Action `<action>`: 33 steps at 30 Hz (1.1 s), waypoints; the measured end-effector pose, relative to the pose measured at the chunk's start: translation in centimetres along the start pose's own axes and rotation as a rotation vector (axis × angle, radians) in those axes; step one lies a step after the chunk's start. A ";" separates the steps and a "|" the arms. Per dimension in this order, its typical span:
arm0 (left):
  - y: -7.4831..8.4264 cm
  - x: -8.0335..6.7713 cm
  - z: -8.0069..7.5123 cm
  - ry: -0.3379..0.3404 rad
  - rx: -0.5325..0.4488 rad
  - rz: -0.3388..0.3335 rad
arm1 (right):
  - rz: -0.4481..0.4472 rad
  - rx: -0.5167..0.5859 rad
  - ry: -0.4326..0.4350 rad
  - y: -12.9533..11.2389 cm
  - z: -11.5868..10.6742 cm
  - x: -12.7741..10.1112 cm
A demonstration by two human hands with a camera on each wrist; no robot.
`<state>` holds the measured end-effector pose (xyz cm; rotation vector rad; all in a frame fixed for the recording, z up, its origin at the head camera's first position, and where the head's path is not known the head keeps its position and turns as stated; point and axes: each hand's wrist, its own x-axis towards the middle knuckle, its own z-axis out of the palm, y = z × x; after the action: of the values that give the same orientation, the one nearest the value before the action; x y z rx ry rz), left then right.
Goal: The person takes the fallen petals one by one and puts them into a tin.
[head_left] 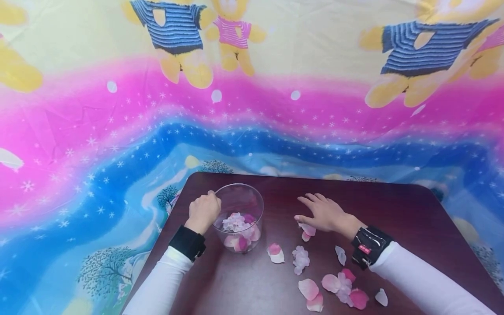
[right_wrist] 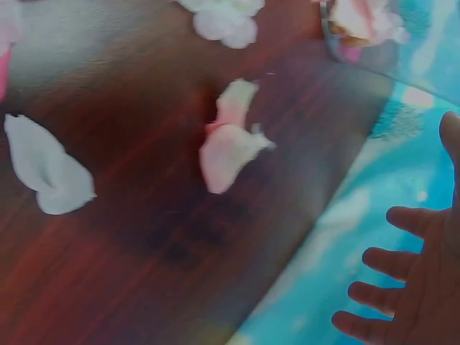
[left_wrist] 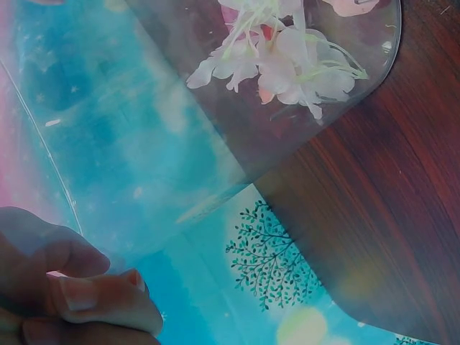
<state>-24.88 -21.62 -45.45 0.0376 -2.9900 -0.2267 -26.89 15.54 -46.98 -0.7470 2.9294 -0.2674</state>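
A clear round plastic or glass container [head_left: 257,205] stands on the table's left part, with pink, white and magenta petals [head_left: 238,232] in its bottom. My left hand [head_left: 204,212] grips the container's rim on its left side, fingers curled. In the left wrist view the curled fingers [left_wrist: 100,302] show beside the see-through wall, with white blossoms [left_wrist: 287,65] inside. My right hand [head_left: 323,213] is spread, palm down, over the table, holding nothing. Just below it lies a pale pink petal pair [head_left: 307,231]; the right wrist view shows this petal pair [right_wrist: 228,147] apart from the spread fingers [right_wrist: 388,262].
The dark red-brown table [head_left: 244,288] bears several loose petals. A pink-white pair [head_left: 275,253], a pale blossom [head_left: 301,260], a white petal [head_left: 340,255] and a pink cluster [head_left: 344,288] lie front right. Behind hangs a printed cloth [head_left: 260,100].
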 end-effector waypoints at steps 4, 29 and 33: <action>0.1 0.0 0.0 -0.004 -0.001 -0.005 | 0.021 0.007 -0.042 0.7 1.4 0.0; 0.1 0.0 0.1 0.025 0.002 0.015 | 0.017 -0.007 -0.107 2.4 6.9 0.4; 0.0 0.0 0.1 0.029 0.001 0.016 | 0.005 -0.020 -0.049 2.5 7.4 0.6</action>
<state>-24.91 -21.58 -45.59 0.0168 -2.9605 -0.2210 -27.47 16.32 -54.72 -0.7377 2.8915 -0.2166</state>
